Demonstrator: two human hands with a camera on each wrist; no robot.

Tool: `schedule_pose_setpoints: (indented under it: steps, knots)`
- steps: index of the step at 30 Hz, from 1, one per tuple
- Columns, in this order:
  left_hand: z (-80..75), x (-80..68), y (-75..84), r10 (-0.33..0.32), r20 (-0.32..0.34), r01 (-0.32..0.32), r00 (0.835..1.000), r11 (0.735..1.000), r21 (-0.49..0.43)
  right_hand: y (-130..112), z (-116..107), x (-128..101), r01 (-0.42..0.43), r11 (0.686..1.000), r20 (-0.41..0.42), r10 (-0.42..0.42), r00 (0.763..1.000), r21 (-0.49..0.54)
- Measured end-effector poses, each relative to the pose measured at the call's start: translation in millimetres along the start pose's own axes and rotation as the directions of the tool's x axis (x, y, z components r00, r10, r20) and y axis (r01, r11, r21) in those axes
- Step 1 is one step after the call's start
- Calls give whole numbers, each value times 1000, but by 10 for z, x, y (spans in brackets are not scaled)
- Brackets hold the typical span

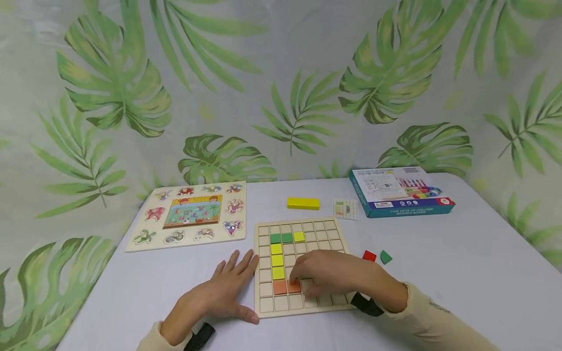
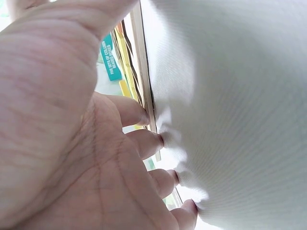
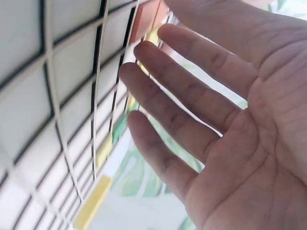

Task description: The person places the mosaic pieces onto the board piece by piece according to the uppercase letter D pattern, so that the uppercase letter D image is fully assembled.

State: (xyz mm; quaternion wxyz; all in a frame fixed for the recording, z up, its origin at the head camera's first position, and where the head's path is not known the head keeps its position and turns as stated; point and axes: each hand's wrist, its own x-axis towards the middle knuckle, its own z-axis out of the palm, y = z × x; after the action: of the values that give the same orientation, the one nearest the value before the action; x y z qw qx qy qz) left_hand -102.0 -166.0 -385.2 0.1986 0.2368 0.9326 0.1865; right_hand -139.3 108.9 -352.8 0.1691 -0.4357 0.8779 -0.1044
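Observation:
A wooden grid board lies on the table with square tiles set in some cells. Green tiles and a yellow tile sit in an upper row; several yellow tiles run down a column to two orange tiles. My left hand rests spread at the board's left edge, its fingertips on the cloth and the board's side in the left wrist view. Over the lower board, my right hand has loosely extended fingers with nothing visible between them. Its fingertips are at the right orange tile; contact cannot be told.
A red piece and a green quarter-round piece lie right of the board. Behind it are a yellow block, a small pattern card and a teal box. A sea-animal peg puzzle lies back left.

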Motion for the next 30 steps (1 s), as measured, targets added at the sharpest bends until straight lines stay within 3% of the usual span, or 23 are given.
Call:
schedule_pose_setpoints:
  steps: [6, 14, 22, 30]
  knots:
    - [2, -12, -6, 10, -13, -10, 1000, 1000, 2, 178, -112, -237, -64, 998, -58, 64, 996, -4]
    - [11, -4, 1, 5, -10, -5, 1000, 1000, 2, 512, -198, -550, -86, 993, -87, 93, 992, 85]
    - [14, 17, 7, -22, 4, 22, 1000, 1000, 2, 786, -178, -869, -198, 967, -31, 205, 978, 161]
    - [30, 24, -8, -22, 6, 22, 1000, 1000, 8, 874, -49, -1147, -279, 933, 25, 281, 959, 226]
